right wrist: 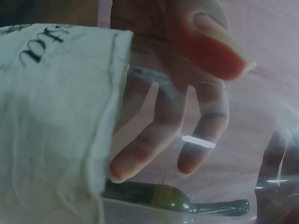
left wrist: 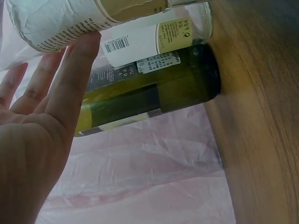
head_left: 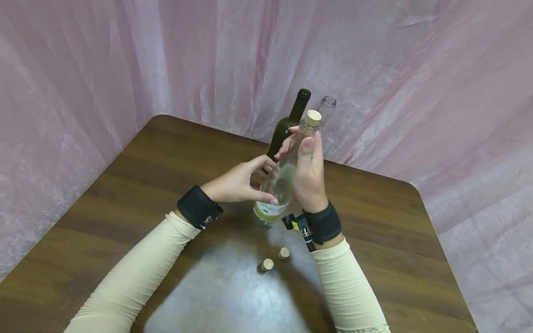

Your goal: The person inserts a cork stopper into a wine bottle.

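A clear glass bottle (head_left: 285, 181) with a white and green label leans, raised between both hands. A cork (head_left: 314, 116) sits in its mouth. My right hand (head_left: 310, 178) grips the upper body and neck, thumb along the near side. Lower down, my left hand (head_left: 233, 181) holds the body, its thumb beside the label's upper edge and its fingers around the far side. Through the glass, the right wrist view shows left fingers (right wrist: 161, 126) behind the bottle, next to the creased label (right wrist: 56, 102). In the left wrist view the label (left wrist: 65, 21) lies over the fingertips.
Behind the hands stand a dark green bottle (head_left: 286, 127) and a second clear bottle (head_left: 327, 108), close together near the far edge of the wooden table (head_left: 137, 175). Two loose corks (head_left: 268, 264) lie on the table in front. A pink curtain (head_left: 233, 55) hangs behind.
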Demonstrator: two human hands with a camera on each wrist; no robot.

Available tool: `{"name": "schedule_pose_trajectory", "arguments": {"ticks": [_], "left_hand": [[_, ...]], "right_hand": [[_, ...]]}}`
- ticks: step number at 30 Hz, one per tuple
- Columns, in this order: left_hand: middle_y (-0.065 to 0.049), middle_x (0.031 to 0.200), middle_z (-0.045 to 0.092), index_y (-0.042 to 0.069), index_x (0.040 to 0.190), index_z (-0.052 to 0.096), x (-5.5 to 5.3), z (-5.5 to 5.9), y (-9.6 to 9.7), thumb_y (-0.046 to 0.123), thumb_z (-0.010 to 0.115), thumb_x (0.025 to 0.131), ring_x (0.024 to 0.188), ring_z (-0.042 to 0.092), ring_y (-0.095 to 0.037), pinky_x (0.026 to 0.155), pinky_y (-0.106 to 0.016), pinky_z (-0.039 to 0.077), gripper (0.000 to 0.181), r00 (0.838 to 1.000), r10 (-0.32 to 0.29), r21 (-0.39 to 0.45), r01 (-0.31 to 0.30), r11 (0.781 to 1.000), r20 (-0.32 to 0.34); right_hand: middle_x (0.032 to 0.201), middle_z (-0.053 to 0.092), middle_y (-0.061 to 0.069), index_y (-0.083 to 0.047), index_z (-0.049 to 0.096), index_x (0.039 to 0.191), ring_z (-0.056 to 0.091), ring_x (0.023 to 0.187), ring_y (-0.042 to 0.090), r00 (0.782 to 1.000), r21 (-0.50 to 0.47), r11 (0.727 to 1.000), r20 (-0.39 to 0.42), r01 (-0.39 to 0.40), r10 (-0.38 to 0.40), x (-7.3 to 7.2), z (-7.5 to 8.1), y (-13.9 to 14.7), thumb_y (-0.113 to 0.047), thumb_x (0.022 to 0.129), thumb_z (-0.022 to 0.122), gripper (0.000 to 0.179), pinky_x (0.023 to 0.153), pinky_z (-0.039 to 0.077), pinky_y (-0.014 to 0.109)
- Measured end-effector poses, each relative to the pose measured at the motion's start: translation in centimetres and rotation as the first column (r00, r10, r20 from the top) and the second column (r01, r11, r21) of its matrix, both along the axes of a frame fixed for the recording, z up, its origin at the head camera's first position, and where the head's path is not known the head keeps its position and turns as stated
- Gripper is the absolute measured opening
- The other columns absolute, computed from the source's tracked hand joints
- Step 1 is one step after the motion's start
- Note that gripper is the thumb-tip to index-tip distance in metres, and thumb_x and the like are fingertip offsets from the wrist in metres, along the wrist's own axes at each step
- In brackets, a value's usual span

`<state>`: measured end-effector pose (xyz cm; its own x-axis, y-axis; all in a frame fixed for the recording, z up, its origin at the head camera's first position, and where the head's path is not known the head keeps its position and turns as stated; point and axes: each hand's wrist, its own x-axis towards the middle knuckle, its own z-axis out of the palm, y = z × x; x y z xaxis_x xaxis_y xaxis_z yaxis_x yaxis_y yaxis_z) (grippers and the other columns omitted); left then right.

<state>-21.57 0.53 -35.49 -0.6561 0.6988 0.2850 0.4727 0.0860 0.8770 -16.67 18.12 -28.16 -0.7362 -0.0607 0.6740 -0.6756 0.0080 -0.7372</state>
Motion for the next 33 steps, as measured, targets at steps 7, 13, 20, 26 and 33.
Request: {"name": "schedule_pose_trajectory", "arguments": {"ticks": [7, 13, 20, 26, 33], "left_hand": [[-0.012, 0.137, 0.063, 0.010, 0.141, 0.055, -0.1, -0.3, 0.3, 0.034, 0.092, 0.079, 0.124, 0.063, -0.032, 0.094, -0.039, 0.057, 0.076, 1.000, 0.000, 0.005, 0.000, 1.000, 0.000], [-0.003, 0.138, 0.063, 0.012, 0.144, 0.057, -0.3, 0.2, 0.6, 0.036, 0.089, 0.083, 0.118, 0.067, -0.022, 0.092, -0.036, 0.058, 0.073, 0.998, 0.002, 0.048, 0.001, 0.999, -0.060], [-0.003, 0.133, 0.065, 0.010, 0.144, 0.059, -0.6, 0.4, 0.8, 0.032, 0.083, 0.090, 0.114, 0.070, -0.029, 0.086, -0.034, 0.059, 0.063, 0.998, 0.010, 0.071, -0.006, 0.997, -0.063], [-0.004, 0.133, 0.066, 0.012, 0.140, 0.062, -0.7, 0.3, 0.8, 0.032, 0.081, 0.092, 0.113, 0.070, -0.031, 0.085, -0.034, 0.059, 0.055, 0.998, 0.014, 0.066, -0.010, 0.998, -0.063], [-0.006, 0.134, 0.066, 0.013, 0.138, 0.062, -0.8, 0.0, 0.6, 0.037, 0.079, 0.093, 0.110, 0.068, -0.015, 0.084, -0.034, 0.059, 0.053, 0.997, 0.028, 0.046, -0.025, 0.999, -0.071]], "right_hand": [[0.088, 0.052, 0.014, 0.004, 0.042, 0.135, 0.059, 0.080, 0.026, 1.000, -0.036, 0.999, -0.005, -0.006, 0.006, -0.1, 0.0, 0.2, -0.050, 0.109, 0.033, 0.061, 0.080, 0.051, 0.038], [0.086, 0.052, 0.014, -0.004, 0.047, 0.136, 0.059, 0.078, 0.025, 0.998, -0.071, 0.997, -0.058, 0.022, -0.026, 0.1, 1.6, 1.1, -0.049, 0.109, 0.034, 0.054, 0.079, 0.051, 0.037], [0.083, 0.049, 0.014, -0.005, 0.050, 0.133, 0.058, 0.074, 0.024, 0.992, -0.176, 0.982, -0.091, 0.065, -0.082, 1.3, 5.3, 4.0, -0.036, 0.112, 0.031, 0.042, 0.074, 0.053, 0.036], [0.081, 0.047, 0.017, -0.001, 0.051, 0.131, 0.054, 0.069, 0.027, 0.983, -0.280, 0.951, -0.089, 0.130, -0.160, 2.3, 7.4, 6.7, -0.026, 0.114, 0.026, 0.039, 0.070, 0.053, 0.037], [0.080, 0.046, 0.019, 0.003, 0.050, 0.135, 0.053, 0.066, 0.030, 0.967, -0.338, 0.915, -0.049, 0.220, -0.250, 2.5, 8.1, 10.5, -0.024, 0.114, 0.027, 0.041, 0.068, 0.054, 0.037]]}}
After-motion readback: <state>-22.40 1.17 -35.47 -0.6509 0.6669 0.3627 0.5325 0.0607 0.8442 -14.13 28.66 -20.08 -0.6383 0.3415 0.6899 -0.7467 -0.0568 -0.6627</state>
